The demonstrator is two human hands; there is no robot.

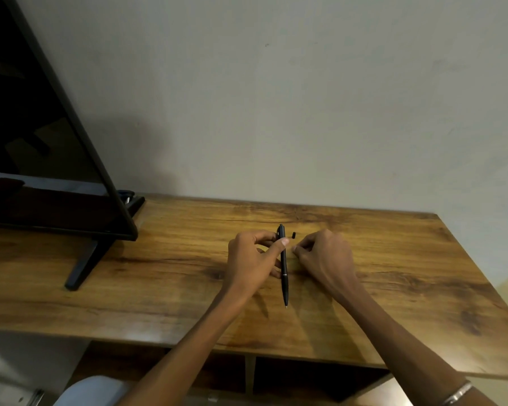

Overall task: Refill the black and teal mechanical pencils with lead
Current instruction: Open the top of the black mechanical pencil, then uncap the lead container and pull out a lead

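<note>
I see the wooden bench [165,291] filling the lower view, a dark monitor [44,148] on its stand at far left, well apart from the work.

Both forearms reach in from the bottom edge; a metal bangle [457,393] sits on the right wrist.

Left hand [251,260] holds the black pencil [284,265] w/ thumb and fingers [282,242] pinched on the upper barrel, cap end pointing away, tip toward me, pencil slightly tilted and lifted off the bench as far as I can tell.

Right hand [324,256] is just beside it, fingertips pressed together in a small pinch near the barrel; prob. a lead, but it's too thin to see, so I can't tell what's in there.

A small black cap [294,235] lies on the bench between the hands, near the pencil's top end. So the pencil looks opened, ready for lead.

Teal pencil: not in view.

To do this step well, I'd say: keep the left grip steady, tilt the open end up toward the right hand, feed the lead straight in w/o side load since it snaps easily. Keep the cap in sight; it's tiny and could roll.
</note>
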